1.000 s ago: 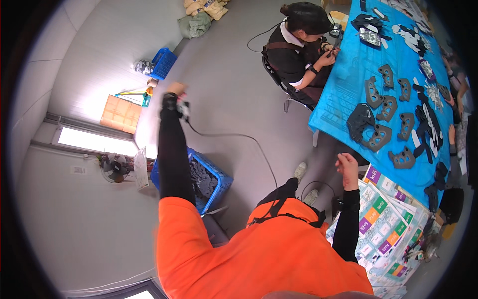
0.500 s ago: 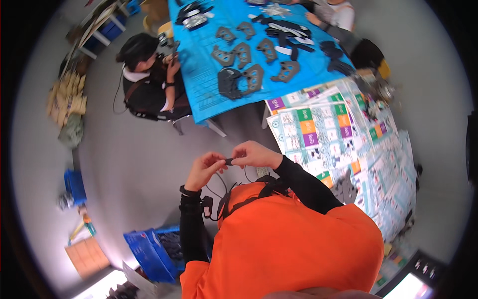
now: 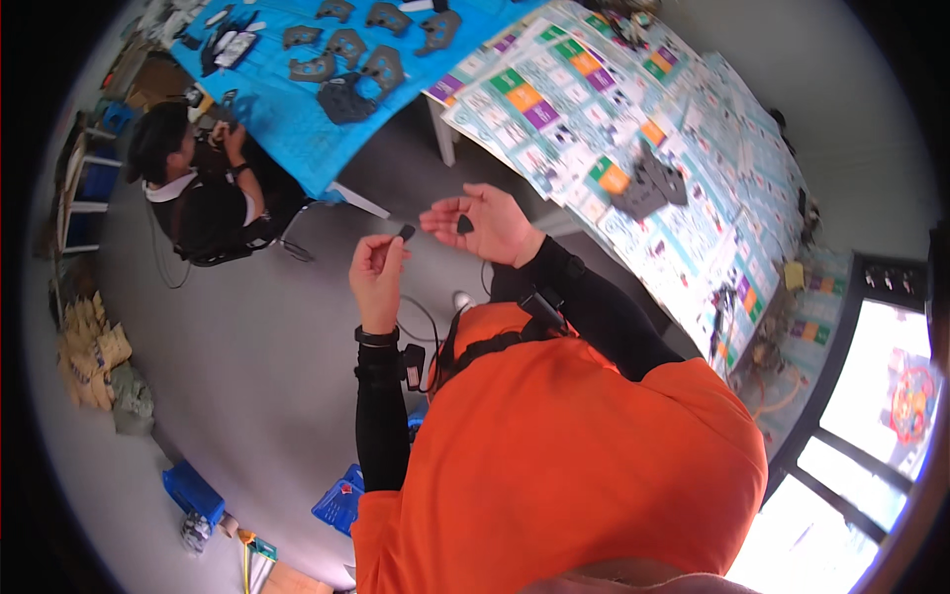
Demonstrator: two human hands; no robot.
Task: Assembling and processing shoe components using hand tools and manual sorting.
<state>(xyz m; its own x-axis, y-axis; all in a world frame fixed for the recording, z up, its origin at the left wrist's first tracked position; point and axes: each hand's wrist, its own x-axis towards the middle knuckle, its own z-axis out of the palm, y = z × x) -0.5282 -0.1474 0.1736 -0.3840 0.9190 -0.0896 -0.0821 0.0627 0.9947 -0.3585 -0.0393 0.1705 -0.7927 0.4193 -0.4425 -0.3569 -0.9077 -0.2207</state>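
**Two small black pieces, one in each hand**

Left hand (image 3: 379, 277): fingers (image 3: 392, 247) pinched shut on a small flat black piece (image 3: 407, 233), roughly square, held up by the fingertips at chest height. Piece sticks out above the fingertips, tilted.

Right hand (image 3: 485, 223): palm up, fingers spread loosely, not gripping. A second small dark piece, wedge-shaped (image 3: 464, 224), lies flat on the palm. Too small to tell material on either piece.

The two hands are near each other but not touching; the pinched piece sits just to the left of my right fingertips.

Room: both hands hang over bare grey floor (image 3: 237, 396), well apart from anything. Nearest edge is the surface covered with colour-block printed sheets (image 3: 554, 109), just beyond my right hand; a dark grey angular part (image 3: 648, 188) lies on it. Further off, a blue-covered surface (image 3: 287, 119) carries more dark grey parts; another person in black (image 3: 203, 188) sits at it, hands busy at that edge. Blue plastic crate (image 3: 341, 500) on the floor near my left elbow.
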